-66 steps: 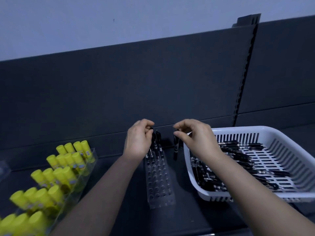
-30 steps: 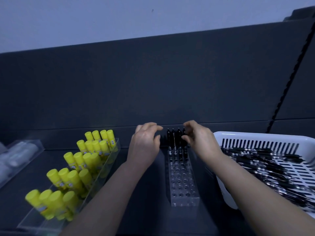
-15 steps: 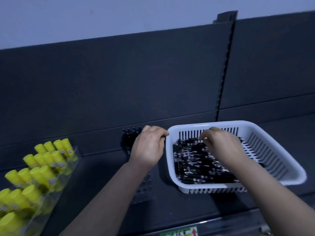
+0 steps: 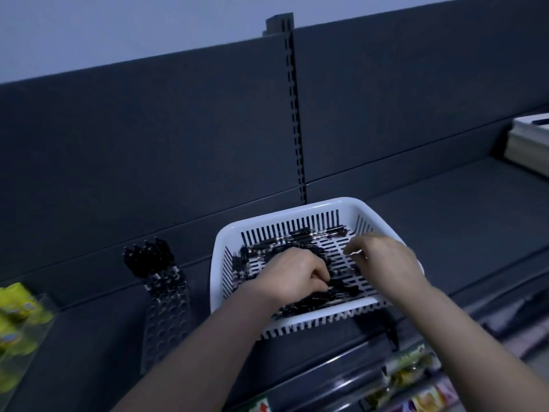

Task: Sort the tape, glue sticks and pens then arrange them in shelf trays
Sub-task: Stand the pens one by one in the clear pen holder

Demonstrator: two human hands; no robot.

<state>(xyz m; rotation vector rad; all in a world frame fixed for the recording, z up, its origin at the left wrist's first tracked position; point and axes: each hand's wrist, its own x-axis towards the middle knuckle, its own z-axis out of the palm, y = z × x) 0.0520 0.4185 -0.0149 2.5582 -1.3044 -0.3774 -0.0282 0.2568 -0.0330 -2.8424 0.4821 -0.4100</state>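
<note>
While the left hand curls round pens inside the white basket, I cannot tell whether the right hand there holds any. Best lift few, tips aligned, for the rack left of the basket.

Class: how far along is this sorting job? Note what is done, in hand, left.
Done: yellow glue sticks sit in a clear tray; a few black pens stand at the far end of the clear perforated rack. In hand: left-hand grip holds loose pens in the white slotted basket; right-hand grip hovers over it. Left: most rack holes are empty.
</note>
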